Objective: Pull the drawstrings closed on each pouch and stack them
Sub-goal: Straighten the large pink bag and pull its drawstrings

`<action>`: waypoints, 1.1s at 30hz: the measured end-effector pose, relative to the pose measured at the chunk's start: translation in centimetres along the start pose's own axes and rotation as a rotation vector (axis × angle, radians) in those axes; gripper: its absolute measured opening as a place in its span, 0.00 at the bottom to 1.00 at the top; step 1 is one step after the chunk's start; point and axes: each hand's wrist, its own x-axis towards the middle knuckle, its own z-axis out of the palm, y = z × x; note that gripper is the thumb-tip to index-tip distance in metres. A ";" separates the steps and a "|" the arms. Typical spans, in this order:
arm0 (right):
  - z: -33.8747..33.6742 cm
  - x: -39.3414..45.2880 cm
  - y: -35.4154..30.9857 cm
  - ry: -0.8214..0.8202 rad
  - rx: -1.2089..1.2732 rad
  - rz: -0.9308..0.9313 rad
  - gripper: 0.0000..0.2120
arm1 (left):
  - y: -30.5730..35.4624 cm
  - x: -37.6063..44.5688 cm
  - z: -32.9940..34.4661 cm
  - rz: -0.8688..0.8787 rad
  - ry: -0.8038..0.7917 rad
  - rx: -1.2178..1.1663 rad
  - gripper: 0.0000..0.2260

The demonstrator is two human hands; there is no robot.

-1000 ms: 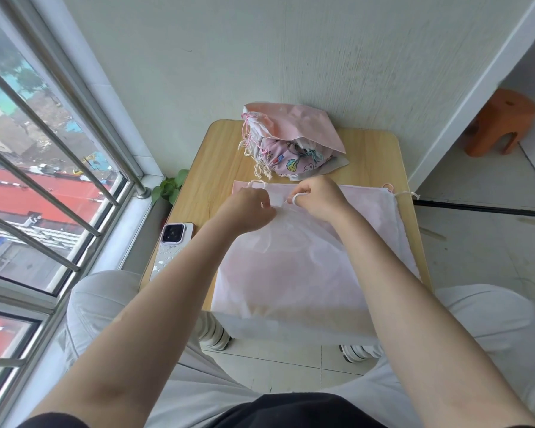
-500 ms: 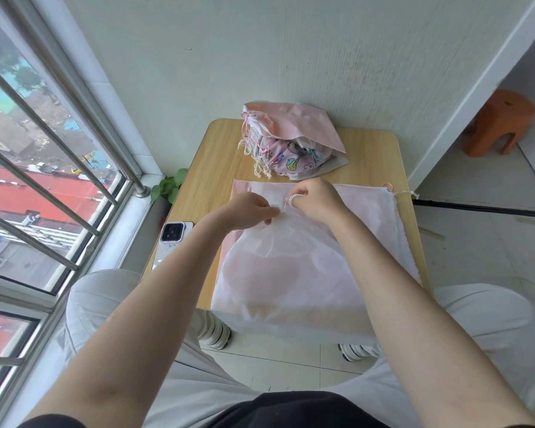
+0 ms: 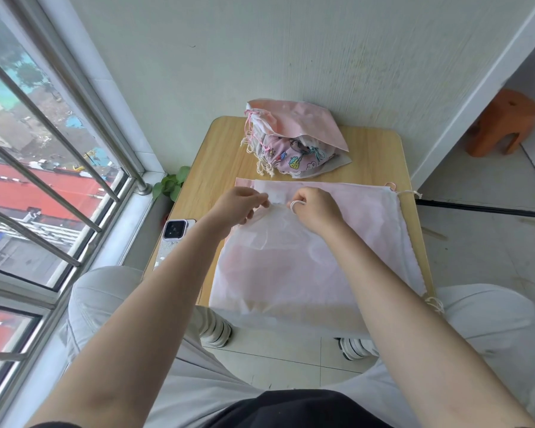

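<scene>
From the head camera, a small light wooden worktop [image 3: 217, 168] with rounded corners stands against a pale green wall. A large, thin, white translucent fabric pouch [image 3: 291, 267] lies flat across its near half, over a pale pink layer that shows along the far edge, and its near end hangs over the worktop's front edge. The left hand [image 3: 238, 205] pinches the pouch's gathered top hem with a narrow grip, thumb and fingertips closed on a bunched fold of fabric. The right hand [image 3: 315, 211], just beside it, has its fingers curled in, with a loop of white drawstring [image 3: 296, 204] round one finger. At the far side of the worktop sits a heap of closed pouches [image 3: 291, 140], pink on top and cartoon-printed beneath, cord ends trailing to the left. A white-cased phone [image 3: 175, 230] lies on the worktop's left edge. An orange plastic stool [image 3: 501, 125] stands on the floor at the right.
</scene>
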 end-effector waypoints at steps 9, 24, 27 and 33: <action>0.5 -0.2 -1.0 0.029 -0.032 -0.027 0.08 | 0.6 -0.1 0.0 0.037 -0.178 -0.318 0.08; -4.0 1.0 -3.8 -0.200 0.706 0.157 0.05 | 1.4 0.3 1.6 0.043 -0.151 0.191 0.08; -4.4 2.1 -4.2 -0.184 1.019 0.099 0.09 | 1.3 0.2 1.7 0.044 -0.099 0.104 0.09; -2.3 1.2 -2.6 -0.021 0.455 -0.054 0.20 | 1.7 0.6 1.0 -0.073 -0.189 -0.121 0.14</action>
